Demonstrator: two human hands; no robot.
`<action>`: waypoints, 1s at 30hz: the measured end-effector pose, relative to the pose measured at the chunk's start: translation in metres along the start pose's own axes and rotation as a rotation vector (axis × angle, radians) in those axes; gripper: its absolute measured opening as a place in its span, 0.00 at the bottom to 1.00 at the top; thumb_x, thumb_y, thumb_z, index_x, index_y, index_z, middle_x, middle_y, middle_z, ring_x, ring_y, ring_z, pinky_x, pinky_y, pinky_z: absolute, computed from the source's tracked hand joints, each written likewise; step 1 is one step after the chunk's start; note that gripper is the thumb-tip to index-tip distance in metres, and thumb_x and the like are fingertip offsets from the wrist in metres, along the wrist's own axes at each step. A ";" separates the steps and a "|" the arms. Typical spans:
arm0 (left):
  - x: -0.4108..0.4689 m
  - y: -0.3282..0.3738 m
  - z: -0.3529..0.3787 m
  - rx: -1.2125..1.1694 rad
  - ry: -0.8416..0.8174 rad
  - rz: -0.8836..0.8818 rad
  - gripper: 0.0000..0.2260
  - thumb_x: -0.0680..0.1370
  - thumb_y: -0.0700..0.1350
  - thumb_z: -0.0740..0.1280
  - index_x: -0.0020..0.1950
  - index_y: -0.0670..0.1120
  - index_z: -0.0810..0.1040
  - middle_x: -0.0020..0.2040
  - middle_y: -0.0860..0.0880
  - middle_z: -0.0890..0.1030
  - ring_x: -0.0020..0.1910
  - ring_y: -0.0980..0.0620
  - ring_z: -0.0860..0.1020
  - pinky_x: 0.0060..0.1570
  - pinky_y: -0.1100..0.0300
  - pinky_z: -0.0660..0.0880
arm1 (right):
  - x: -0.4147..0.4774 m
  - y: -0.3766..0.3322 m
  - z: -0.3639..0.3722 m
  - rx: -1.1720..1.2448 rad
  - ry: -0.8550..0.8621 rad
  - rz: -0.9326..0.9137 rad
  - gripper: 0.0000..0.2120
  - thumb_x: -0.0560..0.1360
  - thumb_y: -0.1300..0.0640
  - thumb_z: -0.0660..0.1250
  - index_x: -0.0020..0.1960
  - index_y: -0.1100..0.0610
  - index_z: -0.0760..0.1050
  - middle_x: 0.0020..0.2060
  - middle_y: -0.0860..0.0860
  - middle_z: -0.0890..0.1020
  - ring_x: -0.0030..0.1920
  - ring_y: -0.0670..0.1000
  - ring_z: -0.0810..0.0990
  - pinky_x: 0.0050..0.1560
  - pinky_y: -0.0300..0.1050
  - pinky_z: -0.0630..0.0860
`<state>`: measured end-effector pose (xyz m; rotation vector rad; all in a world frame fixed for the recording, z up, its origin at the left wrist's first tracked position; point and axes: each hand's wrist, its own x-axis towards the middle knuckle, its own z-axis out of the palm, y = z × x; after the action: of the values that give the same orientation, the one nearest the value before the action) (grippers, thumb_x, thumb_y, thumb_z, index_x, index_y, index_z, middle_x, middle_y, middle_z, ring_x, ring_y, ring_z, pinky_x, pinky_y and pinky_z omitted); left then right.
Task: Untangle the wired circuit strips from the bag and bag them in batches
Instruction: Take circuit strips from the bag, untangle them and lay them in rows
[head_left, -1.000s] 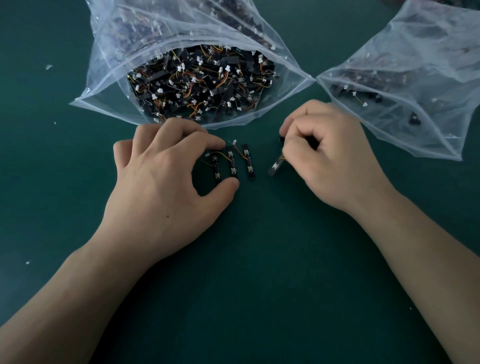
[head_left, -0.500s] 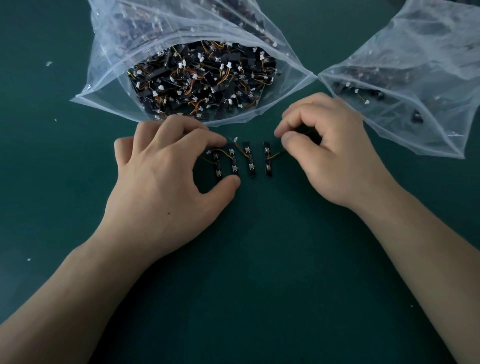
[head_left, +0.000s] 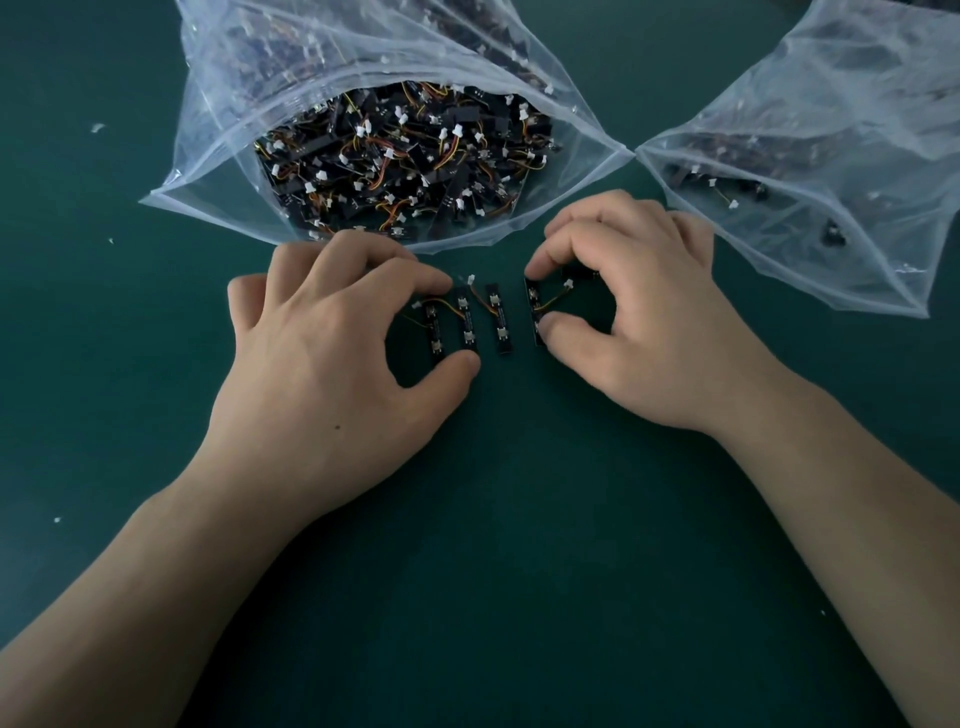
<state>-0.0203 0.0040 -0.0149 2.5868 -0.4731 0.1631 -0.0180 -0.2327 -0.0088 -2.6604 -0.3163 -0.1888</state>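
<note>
Black circuit strips (head_left: 500, 318) with orange-yellow wires and white connectors, clear bags (head_left: 218, 171), dark green table (head_left: 519, 571)

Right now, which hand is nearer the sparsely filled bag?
Right. The right hand lies beside the sparsely filled bag; the left hand sits past the strips, below the full bag.
</note>
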 end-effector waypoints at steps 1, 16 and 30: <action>0.000 0.000 0.000 0.000 0.001 0.000 0.22 0.73 0.67 0.67 0.64 0.61 0.80 0.65 0.63 0.73 0.68 0.52 0.66 0.64 0.55 0.54 | 0.000 0.000 0.000 0.003 0.000 0.001 0.13 0.72 0.48 0.68 0.57 0.45 0.78 0.59 0.40 0.73 0.65 0.43 0.69 0.71 0.44 0.52; 0.000 0.001 -0.001 0.000 -0.005 0.000 0.23 0.74 0.67 0.66 0.67 0.61 0.78 0.65 0.63 0.73 0.67 0.52 0.66 0.63 0.54 0.55 | 0.002 0.004 0.000 -0.011 0.173 0.259 0.13 0.75 0.60 0.63 0.56 0.50 0.80 0.50 0.46 0.77 0.53 0.49 0.77 0.53 0.51 0.76; 0.000 0.002 -0.001 0.003 -0.012 -0.008 0.23 0.74 0.67 0.66 0.66 0.60 0.79 0.66 0.62 0.73 0.68 0.52 0.66 0.63 0.54 0.55 | 0.003 0.006 -0.003 -0.028 0.190 0.349 0.06 0.76 0.58 0.64 0.49 0.48 0.77 0.47 0.42 0.75 0.44 0.47 0.76 0.45 0.48 0.74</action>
<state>-0.0212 0.0029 -0.0128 2.5938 -0.4667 0.1451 -0.0136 -0.2385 -0.0085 -2.6469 0.2118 -0.3321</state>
